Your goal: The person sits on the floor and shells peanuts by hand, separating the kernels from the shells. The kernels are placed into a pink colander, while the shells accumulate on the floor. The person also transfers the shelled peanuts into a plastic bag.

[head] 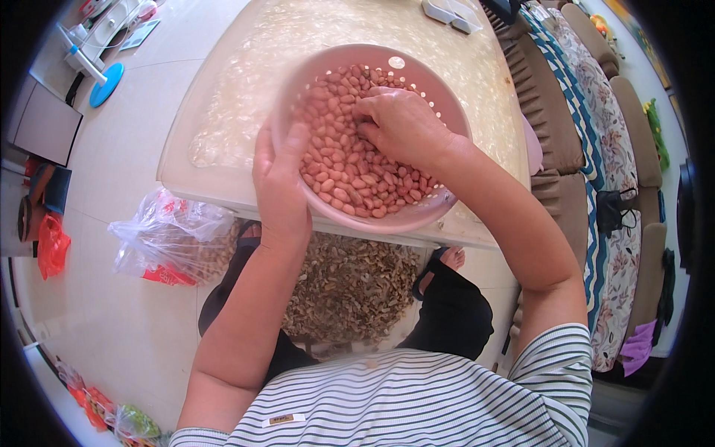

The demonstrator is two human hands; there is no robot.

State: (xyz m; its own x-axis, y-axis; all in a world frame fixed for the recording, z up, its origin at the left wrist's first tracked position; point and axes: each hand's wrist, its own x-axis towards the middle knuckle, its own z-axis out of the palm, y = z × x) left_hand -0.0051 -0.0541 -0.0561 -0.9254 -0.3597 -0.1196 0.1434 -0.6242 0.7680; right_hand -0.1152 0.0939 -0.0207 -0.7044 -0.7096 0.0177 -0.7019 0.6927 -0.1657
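Observation:
A pink plastic colander (385,223) with round holes stands at the near edge of the table, holding many shelled peanuts (341,167) with reddish skins. My left hand (282,173) grips its left rim, thumb over the inside and fingers outside. Inside the colander, my right hand (394,120) rests among the peanuts with its fingers bent down; whether any nuts are between the fingertips is hidden. Below the table edge, between my legs, lies a large heap of empty peanut shells (357,285).
The table (229,112) has a pearly cover and bears a clear divided tray (452,14) at its far right. A plastic bag of unshelled peanuts (179,237) sits on the floor at left. A brown sofa (550,100) runs along the right.

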